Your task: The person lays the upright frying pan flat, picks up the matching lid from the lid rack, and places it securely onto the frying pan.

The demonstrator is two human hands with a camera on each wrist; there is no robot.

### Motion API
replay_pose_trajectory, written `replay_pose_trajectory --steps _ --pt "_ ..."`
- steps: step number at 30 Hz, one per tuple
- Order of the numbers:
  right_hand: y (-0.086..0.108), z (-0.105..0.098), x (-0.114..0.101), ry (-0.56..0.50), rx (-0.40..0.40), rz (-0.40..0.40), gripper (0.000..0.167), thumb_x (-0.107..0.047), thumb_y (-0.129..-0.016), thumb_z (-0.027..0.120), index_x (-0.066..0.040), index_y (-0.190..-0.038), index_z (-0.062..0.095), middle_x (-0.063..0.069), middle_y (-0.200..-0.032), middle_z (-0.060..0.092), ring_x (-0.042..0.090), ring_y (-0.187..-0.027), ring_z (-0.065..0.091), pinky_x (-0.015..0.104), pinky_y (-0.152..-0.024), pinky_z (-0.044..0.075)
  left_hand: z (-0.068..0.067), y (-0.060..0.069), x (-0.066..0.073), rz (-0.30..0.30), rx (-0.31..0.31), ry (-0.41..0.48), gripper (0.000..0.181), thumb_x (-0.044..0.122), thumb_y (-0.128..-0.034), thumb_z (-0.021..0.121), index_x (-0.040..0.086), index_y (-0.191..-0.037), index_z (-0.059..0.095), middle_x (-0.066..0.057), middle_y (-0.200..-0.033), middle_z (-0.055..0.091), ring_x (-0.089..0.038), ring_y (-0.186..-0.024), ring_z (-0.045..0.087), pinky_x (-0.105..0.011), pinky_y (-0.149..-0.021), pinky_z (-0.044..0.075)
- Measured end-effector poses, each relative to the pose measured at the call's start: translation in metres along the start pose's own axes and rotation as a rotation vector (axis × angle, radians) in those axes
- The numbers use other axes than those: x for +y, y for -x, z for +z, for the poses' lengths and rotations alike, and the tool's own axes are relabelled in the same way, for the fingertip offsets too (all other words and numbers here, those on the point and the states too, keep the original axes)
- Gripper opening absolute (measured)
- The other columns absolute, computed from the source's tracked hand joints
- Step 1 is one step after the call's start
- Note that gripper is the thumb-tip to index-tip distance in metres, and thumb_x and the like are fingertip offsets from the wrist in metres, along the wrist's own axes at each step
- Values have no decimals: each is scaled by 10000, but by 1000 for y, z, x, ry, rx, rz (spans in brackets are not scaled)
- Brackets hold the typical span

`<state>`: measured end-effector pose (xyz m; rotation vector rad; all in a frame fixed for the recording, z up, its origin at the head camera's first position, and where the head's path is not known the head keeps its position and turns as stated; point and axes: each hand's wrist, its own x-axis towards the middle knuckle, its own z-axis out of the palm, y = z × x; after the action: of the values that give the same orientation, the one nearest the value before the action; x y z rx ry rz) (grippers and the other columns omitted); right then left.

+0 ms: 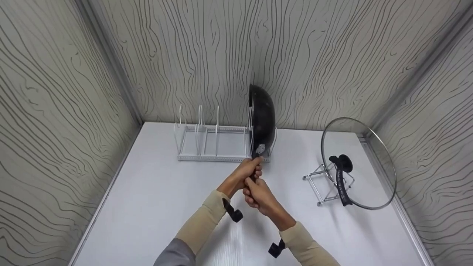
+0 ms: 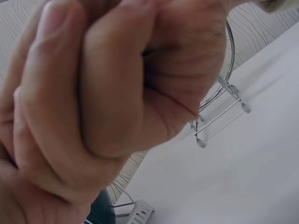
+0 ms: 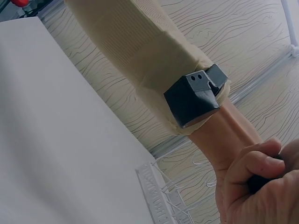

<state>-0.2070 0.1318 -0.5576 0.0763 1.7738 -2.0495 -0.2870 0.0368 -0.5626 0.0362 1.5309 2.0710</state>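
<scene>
The pan (image 1: 264,118) stands on edge over the white table (image 1: 159,195), just beyond your fingers, its open side facing left. Around its lower part is the wire rack (image 1: 221,158), which stretches from just ahead of your fingers off to their left; the pan sits between the wires at the right end, but you cannot see whether it bears on the base. Well to the right of your fingers, a glass lid (image 1: 369,162) leans in a small metal stand (image 1: 315,190). Your left hand (image 1: 249,169) grips the handle (image 3: 259,183) close to the pan, fingers curled round it; your right hand (image 1: 259,195) grips just behind, its fingers likewise wrapped closed.
</scene>
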Motion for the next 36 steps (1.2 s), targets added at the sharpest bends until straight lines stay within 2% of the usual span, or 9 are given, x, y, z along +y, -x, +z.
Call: replay_pose_trajectory --steps 7,17,36 --pt "-1 2 2 21 32 -8 268 -156 -1083 439 -116 -821 476 -69 -639 447 14 -436 399 162 -379 306 -1 0 -1 5 -1 6 392 274 -1084 551 162 -716 475 100 -603 456 -10 -526 425 -187 -477 373" --pt "0 4 0 39 37 -20 247 -160 -1081 436 -112 -843 477 -73 -637 447 5 -431 402 157 -378 291 -3 0 0 22 -16 -41 417 221 -1101 485 145 -691 465 103 -575 460 -4 -504 427 -175 -460 401" --pt "-1 4 -1 35 37 -9 250 -149 -1076 435 -115 -831 475 -74 -628 439 7 -430 398 162 -380 296 -2 -2 0 23 -5 -23 397 238 -1078 525 146 -700 447 108 -577 441 2 -499 421 -181 -439 394"
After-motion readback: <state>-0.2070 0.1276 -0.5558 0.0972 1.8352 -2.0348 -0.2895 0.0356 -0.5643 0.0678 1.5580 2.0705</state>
